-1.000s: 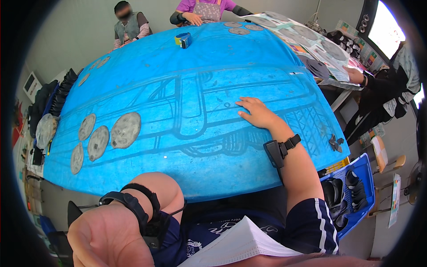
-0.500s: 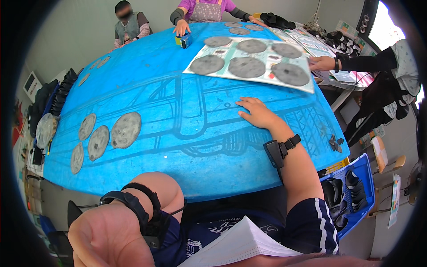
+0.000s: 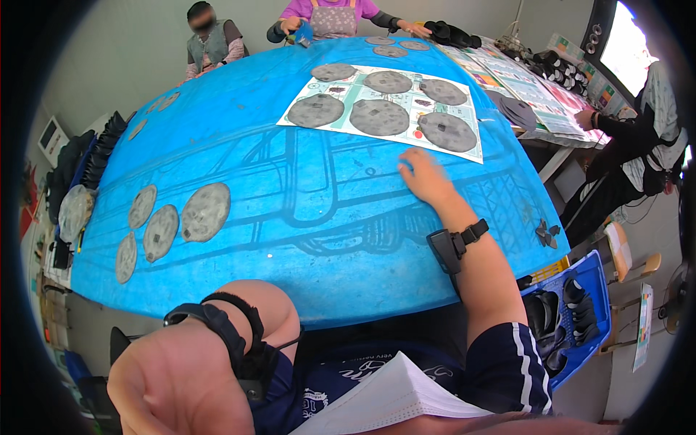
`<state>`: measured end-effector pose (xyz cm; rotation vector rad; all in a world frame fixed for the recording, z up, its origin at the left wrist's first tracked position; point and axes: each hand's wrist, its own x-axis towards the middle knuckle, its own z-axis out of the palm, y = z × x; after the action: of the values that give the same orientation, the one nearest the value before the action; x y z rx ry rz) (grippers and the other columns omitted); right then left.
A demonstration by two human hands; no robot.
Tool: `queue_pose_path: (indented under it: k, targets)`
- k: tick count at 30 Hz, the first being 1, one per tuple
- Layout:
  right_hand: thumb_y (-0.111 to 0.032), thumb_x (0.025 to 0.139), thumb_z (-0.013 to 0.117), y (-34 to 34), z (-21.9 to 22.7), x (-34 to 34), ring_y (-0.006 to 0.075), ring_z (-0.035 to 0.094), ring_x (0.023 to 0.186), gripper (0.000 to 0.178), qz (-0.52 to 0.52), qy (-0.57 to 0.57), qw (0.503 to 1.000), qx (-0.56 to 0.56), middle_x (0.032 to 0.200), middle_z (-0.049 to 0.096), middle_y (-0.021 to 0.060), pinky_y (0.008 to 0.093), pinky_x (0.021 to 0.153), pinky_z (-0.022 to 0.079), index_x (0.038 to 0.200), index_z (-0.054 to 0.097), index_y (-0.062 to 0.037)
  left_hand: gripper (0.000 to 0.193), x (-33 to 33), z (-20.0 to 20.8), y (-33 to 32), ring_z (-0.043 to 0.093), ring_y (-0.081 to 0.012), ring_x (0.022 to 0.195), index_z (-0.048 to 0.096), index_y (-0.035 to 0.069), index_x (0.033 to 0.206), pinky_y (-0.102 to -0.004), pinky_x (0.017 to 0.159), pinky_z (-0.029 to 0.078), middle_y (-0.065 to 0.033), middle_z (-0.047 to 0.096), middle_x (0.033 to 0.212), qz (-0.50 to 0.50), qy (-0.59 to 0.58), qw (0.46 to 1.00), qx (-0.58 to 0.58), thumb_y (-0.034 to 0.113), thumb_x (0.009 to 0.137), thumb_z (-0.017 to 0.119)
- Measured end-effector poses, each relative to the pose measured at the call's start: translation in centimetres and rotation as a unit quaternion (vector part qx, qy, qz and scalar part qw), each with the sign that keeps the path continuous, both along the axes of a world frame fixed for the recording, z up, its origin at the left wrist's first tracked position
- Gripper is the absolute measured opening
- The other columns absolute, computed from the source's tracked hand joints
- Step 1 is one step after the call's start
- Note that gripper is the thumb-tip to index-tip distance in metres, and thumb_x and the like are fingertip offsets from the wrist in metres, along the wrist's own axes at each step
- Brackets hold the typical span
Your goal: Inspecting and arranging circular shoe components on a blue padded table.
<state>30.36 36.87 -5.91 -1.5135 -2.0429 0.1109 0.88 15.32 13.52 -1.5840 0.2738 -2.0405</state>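
Observation:
My right hand (image 3: 429,177) hovers over or rests on the blue-covered table (image 3: 304,283), slightly blurred, with thumb apart from the fingers and nothing held. Just beyond it lies a printed white sheet (image 3: 470,150) bearing several grey oval pieces (image 3: 379,117). My left hand (image 3: 174,384) is raised close at the lower left, palm showing; its fingers are mostly cut off by the frame edge. More grey oval discs (image 3: 206,212) lie on the table's left side.
A co-worker in purple (image 3: 335,18) stands across the table, holding a blue tape dispenser (image 3: 303,34). Another person (image 3: 210,43) is at the far left. At right, someone in black sleeves (image 3: 623,130) reaches to a side table. A blue crate (image 3: 580,304) holds black parts.
The sheet with grey ovals has come down onto the table, and the person at right has let go of it. The far co-worker has lifted the tape dispenser. My right hand shifted slightly right.

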Motion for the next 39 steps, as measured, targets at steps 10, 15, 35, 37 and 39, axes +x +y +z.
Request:
queue_pose_path:
  k: [10,15,35,37,39]
  targets:
    - [-0.021,0.085,0.049,0.9,-0.1,4.4,0.0365,0.059,0.100,0.027,-0.252,-0.126,0.955,-0.098,0.109,0.059,0.0164,0.0509,0.084,0.045,0.100,0.064,-0.0039,0.019,4.3,-0.4,5.6,0.060,-0.0220,0.069,0.064,0.013,0.083,-0.0389,0.067,0.047,-0.0026,0.063,0.086,0.034,0.202,0.966,-0.159,0.005,0.068,0.072]
    - [-0.020,0.083,0.050,1.6,-1.5,4.8,0.0381,0.059,0.099,0.036,-0.231,-0.093,0.968,-0.043,0.109,0.058,0.0191,0.0497,0.084,0.046,0.112,0.058,-0.0018,0.022,10.2,-3.6,13.5,0.060,-0.0281,0.080,0.062,0.008,0.094,-0.0396,0.074,0.047,-0.0073,0.063,0.092,0.131,0.373,0.865,-0.309,0.012,0.073,0.068]
    - [-0.035,0.079,0.062,2.7,-2.0,5.9,0.0343,0.049,0.117,0.052,-0.127,-0.028,0.991,-0.037,0.121,0.052,0.0192,0.0429,0.100,0.039,0.116,0.059,0.0024,0.059,20.9,-18.5,35.2,0.028,-0.0371,0.139,0.035,0.036,0.145,-0.0530,0.113,0.018,-0.0102,0.021,0.156,0.404,0.517,0.436,-0.616,0.063,0.093,0.028]
    - [-0.036,0.080,0.062,2.6,-1.9,5.9,0.0348,0.051,0.114,0.055,-0.135,-0.043,0.989,-0.034,0.119,0.053,0.0204,0.0424,0.097,0.043,0.119,0.057,0.0028,0.060,20.4,-18.2,34.5,0.028,-0.0393,0.139,0.036,0.036,0.144,-0.0514,0.114,0.017,-0.0105,0.021,0.156,0.389,0.523,0.444,-0.615,0.065,0.093,0.026]
    - [-0.036,0.080,0.062,2.6,-1.8,5.7,0.0353,0.052,0.113,0.056,-0.143,-0.057,0.988,-0.029,0.118,0.053,0.0210,0.0423,0.095,0.045,0.120,0.057,0.0031,0.060,18.9,-17.8,33.3,0.032,-0.0407,0.137,0.038,0.035,0.144,-0.0506,0.113,0.018,-0.0131,0.023,0.155,0.397,0.532,0.445,-0.602,0.065,0.093,0.026]
